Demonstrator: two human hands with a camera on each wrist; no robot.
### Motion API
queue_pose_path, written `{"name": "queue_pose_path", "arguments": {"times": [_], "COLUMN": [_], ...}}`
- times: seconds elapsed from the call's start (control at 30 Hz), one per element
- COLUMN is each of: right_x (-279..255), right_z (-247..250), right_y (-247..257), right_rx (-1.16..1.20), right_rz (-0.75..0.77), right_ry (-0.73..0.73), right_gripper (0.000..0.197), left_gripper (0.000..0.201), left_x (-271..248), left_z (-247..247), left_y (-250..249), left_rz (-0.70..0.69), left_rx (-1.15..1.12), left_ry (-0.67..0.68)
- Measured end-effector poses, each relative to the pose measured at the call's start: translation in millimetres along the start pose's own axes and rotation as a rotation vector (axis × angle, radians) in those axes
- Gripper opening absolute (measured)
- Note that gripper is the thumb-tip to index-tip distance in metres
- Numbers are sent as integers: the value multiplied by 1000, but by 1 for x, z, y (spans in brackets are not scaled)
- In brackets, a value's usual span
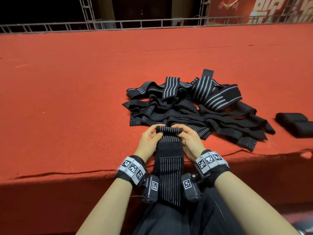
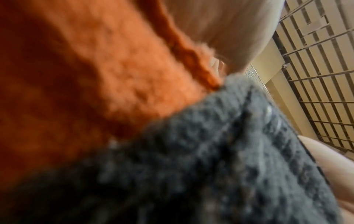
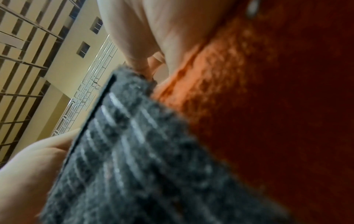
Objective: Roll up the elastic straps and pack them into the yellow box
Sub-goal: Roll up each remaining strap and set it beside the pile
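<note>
A black elastic strap with thin grey stripes runs from my lap up over the edge of the red carpeted surface. Its far end is rolled into a small tight roll. My left hand pinches the roll's left end and my right hand pinches its right end. Both wrist views show the same strap close up and blurred against the red carpet. No yellow box is in view.
A loose pile of several black striped straps lies just beyond my hands. Two rolled black straps sit at the right edge. A metal truss rail borders the far side of the carpet.
</note>
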State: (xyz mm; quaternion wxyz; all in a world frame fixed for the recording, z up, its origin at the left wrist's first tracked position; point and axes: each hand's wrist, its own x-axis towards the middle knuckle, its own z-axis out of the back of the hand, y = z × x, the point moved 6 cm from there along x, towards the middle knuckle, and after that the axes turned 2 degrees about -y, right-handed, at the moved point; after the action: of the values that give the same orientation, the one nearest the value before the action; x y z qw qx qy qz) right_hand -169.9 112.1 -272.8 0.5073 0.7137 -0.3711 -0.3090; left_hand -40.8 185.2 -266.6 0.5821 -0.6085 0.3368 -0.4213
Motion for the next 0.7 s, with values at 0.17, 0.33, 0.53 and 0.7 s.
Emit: {"name": "queue_pose_path", "arguments": {"times": [0.17, 0.33, 0.53, 0.7], "right_x": [-2, 1, 5, 4], "right_z": [-1, -2, -5, -7], "right_y": [3, 0, -3, -5], "right_rx": [11, 8, 135, -57], "right_rz": [40, 44, -4, 68], "right_ry": [-22, -13, 2, 45], "right_gripper": [25, 33, 23, 20], "left_gripper": [25, 24, 29, 37], "left_x": [-4, -5, -4, -4], "left_z": [0, 0, 7, 7], "left_y": [-1, -3, -1, -1], "left_rz": [48, 15, 36, 25], "left_rx": [-52, -75, -123, -104], "left_ry": [7, -13, -47, -74]}}
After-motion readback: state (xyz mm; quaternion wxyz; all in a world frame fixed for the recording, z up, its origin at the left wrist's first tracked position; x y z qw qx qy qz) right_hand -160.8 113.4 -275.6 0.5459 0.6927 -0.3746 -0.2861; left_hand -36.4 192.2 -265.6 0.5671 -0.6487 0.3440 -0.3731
